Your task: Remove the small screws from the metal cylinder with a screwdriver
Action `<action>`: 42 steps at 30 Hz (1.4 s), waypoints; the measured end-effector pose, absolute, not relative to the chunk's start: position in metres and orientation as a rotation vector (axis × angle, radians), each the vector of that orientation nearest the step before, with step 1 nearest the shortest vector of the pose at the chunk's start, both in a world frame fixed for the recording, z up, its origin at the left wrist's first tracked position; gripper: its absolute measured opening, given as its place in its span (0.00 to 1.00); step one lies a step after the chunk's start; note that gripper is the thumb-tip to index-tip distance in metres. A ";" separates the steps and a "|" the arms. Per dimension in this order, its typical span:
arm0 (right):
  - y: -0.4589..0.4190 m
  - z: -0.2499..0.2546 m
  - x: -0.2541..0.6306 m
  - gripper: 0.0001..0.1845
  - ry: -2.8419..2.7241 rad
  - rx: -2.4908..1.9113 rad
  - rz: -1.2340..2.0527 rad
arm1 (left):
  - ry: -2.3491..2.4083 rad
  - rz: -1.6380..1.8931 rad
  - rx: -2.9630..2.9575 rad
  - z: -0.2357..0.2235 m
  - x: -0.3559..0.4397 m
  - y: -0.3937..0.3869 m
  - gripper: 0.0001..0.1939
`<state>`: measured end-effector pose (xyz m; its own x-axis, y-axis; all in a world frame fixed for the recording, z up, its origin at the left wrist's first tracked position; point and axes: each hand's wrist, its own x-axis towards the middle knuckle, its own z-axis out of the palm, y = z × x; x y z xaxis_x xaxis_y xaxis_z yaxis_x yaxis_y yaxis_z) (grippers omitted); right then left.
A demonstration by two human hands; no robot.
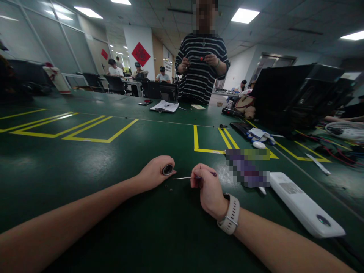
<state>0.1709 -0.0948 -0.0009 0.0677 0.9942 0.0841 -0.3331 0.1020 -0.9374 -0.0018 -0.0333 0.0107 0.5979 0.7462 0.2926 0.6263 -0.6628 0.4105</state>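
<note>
My left hand [155, 172] is closed around a short dark tube with a shiny metal rim [167, 170]. The tube's round end faces me, while the rest of it is hidden in my fingers. In my right hand [209, 187] is a thin screwdriver [182, 178], pinched by its dark purplish handle. Its metal shaft points left, and the tip is a little below and right of the tube, apart from it as far as I can see. Two tiny ring-like parts [171, 190] lie on the green table [127, 235] just below my left hand.
To the right are a white power strip [304, 204], a purple packet [246, 168], a white oval object [259, 145] and gloves [260, 135]. A small black cylinder [223, 126] and a clipboard [165, 106] lie farther back. Across the table stands a person in a striped top [199, 68].
</note>
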 end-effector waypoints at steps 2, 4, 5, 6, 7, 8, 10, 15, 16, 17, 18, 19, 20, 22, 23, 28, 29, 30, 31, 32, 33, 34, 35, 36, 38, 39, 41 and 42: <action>-0.095 0.000 0.171 0.10 -0.954 -0.901 1.230 | 1.125 0.656 2.559 0.010 -0.002 -0.033 0.07; -0.096 0.001 0.171 0.09 -0.956 -0.878 1.227 | 1.123 0.659 2.552 0.010 -0.002 -0.033 0.07; -0.097 0.002 0.171 0.09 -0.967 -0.858 1.231 | 1.127 0.660 2.547 0.010 -0.002 -0.032 0.07; -0.098 0.002 0.171 0.09 -0.988 -0.839 1.238 | 1.132 0.663 2.540 0.010 -0.002 -0.032 0.07; -0.098 0.002 0.171 0.09 -1.022 -0.824 1.240 | 1.140 0.670 2.532 0.010 -0.001 -0.032 0.07; -0.099 0.002 0.171 0.09 -1.063 -0.817 1.233 | 1.148 0.680 2.523 0.011 -0.001 -0.032 0.07; -0.100 0.001 0.171 0.09 -1.138 -0.829 1.201 | 1.152 0.710 2.506 0.011 -0.001 -0.033 0.07; -0.101 0.001 0.168 0.07 -1.227 -0.834 1.217 | 1.148 0.768 2.485 0.009 0.000 -0.033 0.08; -0.101 0.001 0.168 0.07 -1.240 -0.827 1.229 | 1.151 0.773 2.484 0.009 0.000 -0.034 0.07; -0.101 0.002 0.168 0.06 -1.253 -0.819 1.242 | 1.151 0.774 2.486 0.009 0.000 -0.034 0.07; -0.101 0.002 0.168 0.06 -1.266 -0.810 1.258 | 1.151 0.772 2.490 0.009 0.000 -0.034 0.07; -0.101 0.003 0.168 0.06 -1.279 -0.801 1.276 | 1.149 0.765 2.496 0.009 0.000 -0.034 0.06; -0.101 0.004 0.169 0.07 -1.293 -0.792 1.293 | 1.146 0.755 2.505 0.010 -0.001 -0.035 0.06; -0.101 0.005 0.170 0.07 -1.323 -0.783 1.316 | 1.144 0.731 2.530 0.011 0.000 -0.036 0.06; -0.101 0.005 0.170 0.07 -1.336 -0.789 1.314 | 1.141 0.719 2.546 0.012 0.000 -0.036 0.06; -0.102 0.004 0.172 0.09 -1.364 -0.882 1.231 | 1.104 0.666 2.599 0.013 0.000 -0.037 0.06; -0.102 0.004 0.172 0.10 -1.366 -0.899 1.212 | 1.104 0.658 2.598 0.013 -0.001 -0.036 0.06; -0.102 0.004 0.172 0.10 -1.368 -0.911 1.198 | 1.107 0.651 2.595 0.013 -0.001 -0.036 0.07; -0.102 0.005 0.172 0.10 -1.367 -0.917 1.185 | 1.112 0.646 2.590 0.013 -0.001 -0.036 0.06; -0.103 0.005 0.173 0.10 -1.362 -0.916 1.172 | 1.118 0.644 2.585 0.012 -0.001 -0.036 0.06; -0.103 0.006 0.173 0.10 -1.355 -0.910 1.157 | 1.127 0.647 2.578 0.012 -0.001 -0.035 0.06; -0.104 0.006 0.173 0.10 -1.349 -0.906 1.140 | 1.137 0.654 2.571 0.012 -0.002 -0.035 0.06; -0.104 0.007 0.173 0.10 -1.345 -0.905 1.123 | 1.146 0.659 2.565 0.011 -0.002 -0.035 0.06; -0.105 0.007 0.173 0.10 -1.345 -0.910 1.110 | 1.151 0.662 2.562 0.011 -0.002 -0.034 0.06; -0.106 0.008 0.172 0.10 -1.368 -0.935 1.093 | 1.145 0.654 2.571 0.010 -0.002 -0.034 0.06; -0.106 0.008 0.172 0.09 -1.386 -0.948 1.088 | 1.137 0.646 2.584 0.010 -0.003 -0.033 0.06; -0.105 0.008 0.172 0.09 -1.409 -0.957 1.087 | 1.116 0.632 2.616 0.009 -0.003 -0.033 0.06; -0.104 0.007 0.172 0.09 -1.405 -0.950 1.100 | 1.104 0.628 2.631 0.009 -0.003 -0.033 0.06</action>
<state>0.1720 -0.1038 0.0074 -0.1188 0.9587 0.2586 -0.0208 0.2580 -0.9659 -0.0030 -0.0332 0.0091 0.6268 0.7191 0.2999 0.6255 -0.6939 0.3567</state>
